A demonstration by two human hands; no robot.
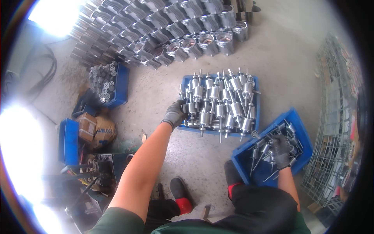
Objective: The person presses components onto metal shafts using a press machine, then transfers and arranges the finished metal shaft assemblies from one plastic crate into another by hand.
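Note:
Both my hands wear grey gloves. My left hand (175, 113) is at the left edge of a blue crate (258, 105), its fingers curled around a metal motor rotor (191, 108) at the side of the pile. That crate is heaped with silvery rotors (214, 92), cylinders on long thin shafts, lying and leaning at several angles. To the right, my right hand (280, 150) reaches down into a tilted blue bin (243, 165) among more rotors (266, 148). Its fingers are mostly hidden against the dark parts there, so their grip is unclear.
Rows of finned metal motor housings (191, 46) stand along the back. At left are a blue bin (121, 85) of small metal parts, a cardboard box (86, 126) and a brown sack (105, 132). A wire mesh cage (327, 144) borders the right side. My shoes (180, 189) flank the floor between.

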